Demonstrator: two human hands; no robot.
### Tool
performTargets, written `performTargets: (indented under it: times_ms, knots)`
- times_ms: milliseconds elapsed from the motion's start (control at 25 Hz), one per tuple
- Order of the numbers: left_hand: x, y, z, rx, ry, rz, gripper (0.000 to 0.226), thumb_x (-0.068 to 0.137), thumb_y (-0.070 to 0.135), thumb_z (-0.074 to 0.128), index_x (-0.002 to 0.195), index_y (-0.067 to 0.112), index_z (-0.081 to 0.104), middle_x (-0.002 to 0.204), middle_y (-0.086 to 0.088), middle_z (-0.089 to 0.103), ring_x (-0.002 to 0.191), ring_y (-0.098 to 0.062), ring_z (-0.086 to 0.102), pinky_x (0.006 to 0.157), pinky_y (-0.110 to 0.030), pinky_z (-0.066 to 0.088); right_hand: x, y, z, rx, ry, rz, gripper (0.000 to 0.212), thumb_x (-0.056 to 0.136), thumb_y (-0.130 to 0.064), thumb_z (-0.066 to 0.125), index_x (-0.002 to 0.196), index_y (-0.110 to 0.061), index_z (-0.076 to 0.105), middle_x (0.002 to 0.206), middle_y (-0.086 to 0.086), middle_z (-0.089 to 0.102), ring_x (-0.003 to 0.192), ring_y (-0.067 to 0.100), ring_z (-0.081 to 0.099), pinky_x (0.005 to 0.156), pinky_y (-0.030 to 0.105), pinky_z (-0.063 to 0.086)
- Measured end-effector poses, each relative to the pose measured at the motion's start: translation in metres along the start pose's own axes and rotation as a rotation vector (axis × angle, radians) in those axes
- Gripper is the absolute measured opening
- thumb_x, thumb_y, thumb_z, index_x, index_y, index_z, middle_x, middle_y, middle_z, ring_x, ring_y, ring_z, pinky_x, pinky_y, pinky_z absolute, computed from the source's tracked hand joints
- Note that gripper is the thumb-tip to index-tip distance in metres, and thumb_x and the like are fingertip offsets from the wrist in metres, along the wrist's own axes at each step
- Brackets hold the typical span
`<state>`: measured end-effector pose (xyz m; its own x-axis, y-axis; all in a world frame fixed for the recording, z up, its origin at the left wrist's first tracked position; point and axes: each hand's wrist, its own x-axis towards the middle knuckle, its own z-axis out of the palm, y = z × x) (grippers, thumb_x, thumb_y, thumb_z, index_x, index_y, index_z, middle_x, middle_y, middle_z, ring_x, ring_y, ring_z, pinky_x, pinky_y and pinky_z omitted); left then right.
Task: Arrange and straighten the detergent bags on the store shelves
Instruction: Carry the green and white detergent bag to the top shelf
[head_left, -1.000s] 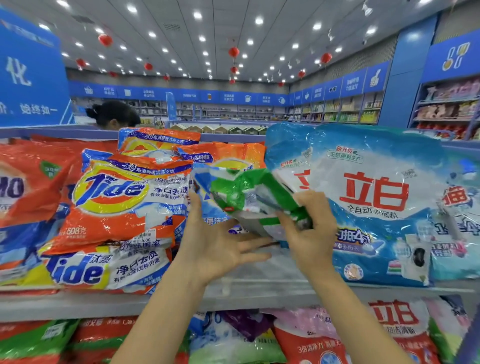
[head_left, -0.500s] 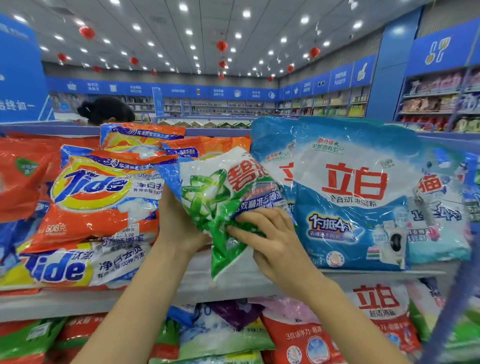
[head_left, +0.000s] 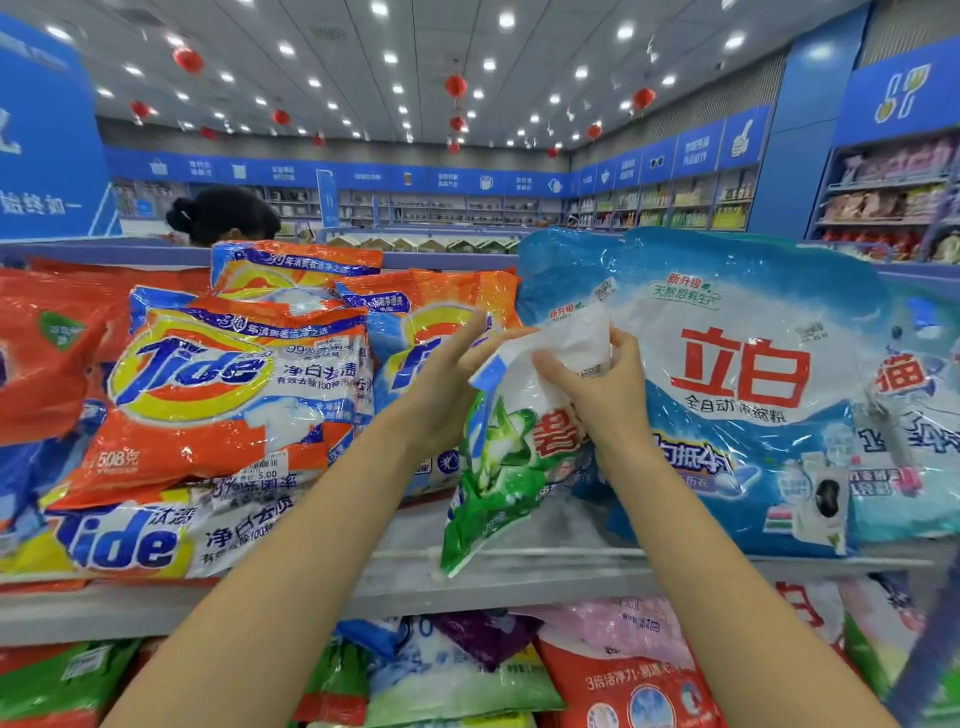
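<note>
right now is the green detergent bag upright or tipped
Tipped. The green detergent bag slants, top to the right, its lower corner at the shelf edge, the right hand gripping its top.

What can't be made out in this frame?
Head view:
Red characters on the green bag: partly covered by the right hand.
How the left hand holds the bag: palm faces away.
Lower-shelf bags: cut off by the bottom edge.
Far-wall shelf goods: too small.
</note>
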<state>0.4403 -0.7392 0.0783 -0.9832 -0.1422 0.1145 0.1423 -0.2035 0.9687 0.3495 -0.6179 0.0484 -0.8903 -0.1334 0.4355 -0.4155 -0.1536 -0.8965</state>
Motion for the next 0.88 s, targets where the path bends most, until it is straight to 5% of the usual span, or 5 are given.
performTargets:
  times_ms: [160, 240, 360, 600, 880]
  knots:
    - [-0.028, 0.002, -0.017, 0.123, 0.2, 0.155, 0.062, 0.075, 0.07, 0.048, 0.095, 0.014, 0.066, 0.115, -0.003, 0.064, 0.107, -0.028, 0.058, 0.108, -0.047, 0.031, -0.006, 0.004, 0.015, -0.266, 0.118, 0.002, 0.07, 0.062, -0.036, 0.083, 0.112, -0.017, 0.039, 0.109, 0.001, 0.056, 0.099, 0.022, 0.058, 0.086, 0.043, 0.05]
    - [-0.045, -0.004, -0.014, 0.45, 0.295, 0.324, 0.034, 0.071, 0.05, 0.071, 0.082, 0.018, 0.067, 0.095, 0.001, 0.068, 0.089, -0.01, 0.065, 0.088, -0.031, 0.046, -0.004, 0.001, 0.012, -0.21, 0.068, 0.032, 0.061, 0.069, -0.033, 0.078, 0.114, -0.015, 0.041, 0.11, 0.003, 0.058, 0.096, 0.021, 0.059, 0.081, 0.039, 0.052]
    - [-0.042, -0.01, -0.012, 0.775, 0.533, 0.578, 0.02, 0.083, 0.025, 0.067, 0.077, 0.006, 0.066, 0.073, -0.009, 0.066, 0.068, -0.022, 0.063, 0.067, -0.029, 0.051, 0.002, -0.01, 0.0, 0.098, -0.024, 0.259, 0.031, 0.091, -0.031, 0.056, 0.114, -0.012, 0.052, 0.103, 0.007, 0.063, 0.086, 0.018, 0.063, 0.068, 0.031, 0.053]
    - [-0.014, 0.009, -0.04, 0.514, 0.723, 0.663, 0.021, 0.09, 0.014, 0.058, 0.071, 0.02, 0.063, 0.052, 0.012, 0.051, 0.049, -0.001, 0.042, 0.052, -0.015, 0.035, 0.002, -0.02, -0.01, 0.24, 0.074, 0.103, 0.02, 0.093, -0.014, 0.054, 0.074, -0.017, 0.062, 0.077, 0.001, 0.066, 0.074, 0.015, 0.064, 0.062, 0.026, 0.053]
    - [-0.004, -0.014, -0.043, 0.353, 0.743, 0.498, 0.033, 0.096, 0.018, 0.048, 0.063, 0.013, 0.048, 0.062, -0.002, 0.038, 0.059, -0.015, 0.035, 0.059, -0.03, 0.031, 0.004, -0.017, -0.019, -0.064, -0.082, 0.014, 0.02, 0.097, -0.018, 0.045, 0.096, -0.008, 0.062, 0.09, 0.002, 0.065, 0.075, 0.007, 0.062, 0.065, 0.022, 0.054]
